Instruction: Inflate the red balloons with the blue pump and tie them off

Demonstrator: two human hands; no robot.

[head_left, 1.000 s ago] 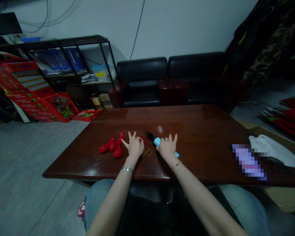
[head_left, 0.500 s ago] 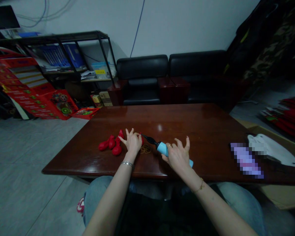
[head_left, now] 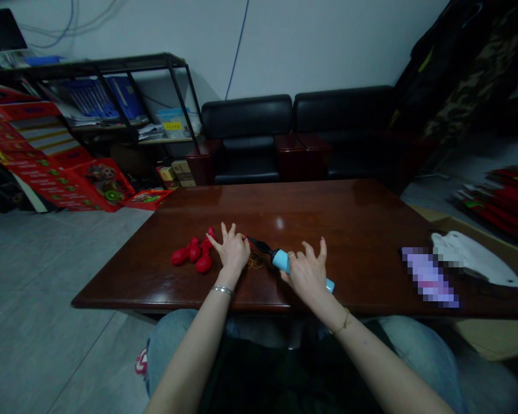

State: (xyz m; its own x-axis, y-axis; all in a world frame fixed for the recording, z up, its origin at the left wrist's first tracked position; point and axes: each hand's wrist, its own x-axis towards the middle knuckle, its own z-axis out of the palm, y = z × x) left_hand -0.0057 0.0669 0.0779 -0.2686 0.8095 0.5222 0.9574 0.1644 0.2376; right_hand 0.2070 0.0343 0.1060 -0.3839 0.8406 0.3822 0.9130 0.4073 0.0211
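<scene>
My right hand [head_left: 307, 270] grips a light blue pump [head_left: 281, 260] with a black tapered nozzle that points left. At the nozzle's tip, my left hand [head_left: 233, 250] pinches a small bit of red material [head_left: 246, 236] between thumb and forefinger, its other fingers spread. The rest of that red piece is mostly hidden behind the hand. Several red balloons [head_left: 204, 264], small and partly filled, lie on the brown table [head_left: 285, 207] left of my left hand. Thin yellowish rings [head_left: 255, 261] rest on the tabletop between my two hands.
A purple blurred item [head_left: 429, 277] and a white flat object [head_left: 479, 259] lie at the table's right side. Black armchairs [head_left: 246, 118] stand behind the table. Red boxes [head_left: 99, 181] and a metal shelf [head_left: 172, 60] are at the back left.
The view has shifted slightly. My right hand and the pump are a little closer to my left hand, and less red shows beside the nozzle tip. Both hands keep their hold.
</scene>
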